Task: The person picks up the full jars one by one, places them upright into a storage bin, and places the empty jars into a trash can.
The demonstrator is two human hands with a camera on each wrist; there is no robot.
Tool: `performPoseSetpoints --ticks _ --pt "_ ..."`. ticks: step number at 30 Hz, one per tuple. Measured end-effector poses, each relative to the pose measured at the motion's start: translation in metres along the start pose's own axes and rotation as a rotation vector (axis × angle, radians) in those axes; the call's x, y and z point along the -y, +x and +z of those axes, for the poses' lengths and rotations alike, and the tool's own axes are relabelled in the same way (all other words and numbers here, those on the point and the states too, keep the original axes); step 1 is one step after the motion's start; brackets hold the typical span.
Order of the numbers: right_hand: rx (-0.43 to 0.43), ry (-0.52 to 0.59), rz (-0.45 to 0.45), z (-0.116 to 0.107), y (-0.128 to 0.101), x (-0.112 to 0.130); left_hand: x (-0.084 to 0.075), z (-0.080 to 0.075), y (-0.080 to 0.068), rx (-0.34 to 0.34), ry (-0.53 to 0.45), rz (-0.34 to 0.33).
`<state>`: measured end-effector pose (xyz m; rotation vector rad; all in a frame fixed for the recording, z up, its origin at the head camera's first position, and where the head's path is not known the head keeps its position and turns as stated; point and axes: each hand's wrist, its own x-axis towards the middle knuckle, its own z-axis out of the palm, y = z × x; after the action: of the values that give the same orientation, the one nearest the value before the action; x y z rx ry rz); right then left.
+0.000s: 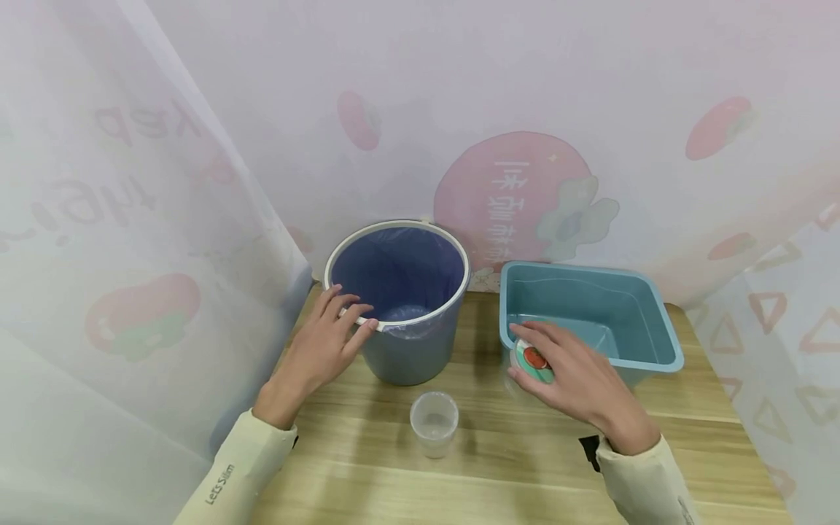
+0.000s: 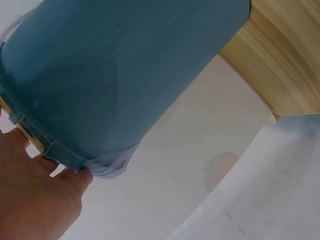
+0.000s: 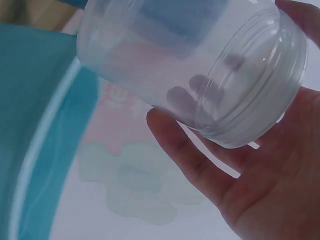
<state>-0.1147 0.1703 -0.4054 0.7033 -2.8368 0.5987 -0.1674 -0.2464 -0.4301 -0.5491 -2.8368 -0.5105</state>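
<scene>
My right hand [image 1: 577, 375] grips a clear plastic jar [image 3: 175, 65] by its lid end. The lid [image 1: 534, 361] has a green label with a red picture on it. In the head view the jar is just in front of the blue-green basin's near-left corner, and its body is mostly faint there. My left hand [image 1: 324, 350] holds the near-left rim of a blue trash can [image 1: 410, 354], the fingers bent over it. A thin bag [image 2: 110, 162] lines the can and folds out over the rim beside my thumb. A translucent cup [image 1: 434, 423] stands in front of the can.
The blue-green basin [image 1: 656, 313] sits to the right of the can, near the back of the wooden table [image 1: 485, 496]. A pale printed curtain [image 1: 394, 168] hangs behind and along both sides.
</scene>
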Motion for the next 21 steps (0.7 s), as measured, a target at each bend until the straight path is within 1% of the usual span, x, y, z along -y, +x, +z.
performPoseSetpoints --ticks 4,9,21 --pt "-0.009 0.010 -0.022 -0.010 0.017 0.010 0.001 0.000 -0.001 -0.004 -0.001 0.001" --pt "-0.040 0.012 -0.060 -0.021 0.035 0.021 0.003 0.002 -0.001 -0.003 0.005 0.004" --pt "-0.111 0.017 -0.048 -0.041 0.064 0.040 0.001 0.002 0.000 -0.006 0.004 0.005"
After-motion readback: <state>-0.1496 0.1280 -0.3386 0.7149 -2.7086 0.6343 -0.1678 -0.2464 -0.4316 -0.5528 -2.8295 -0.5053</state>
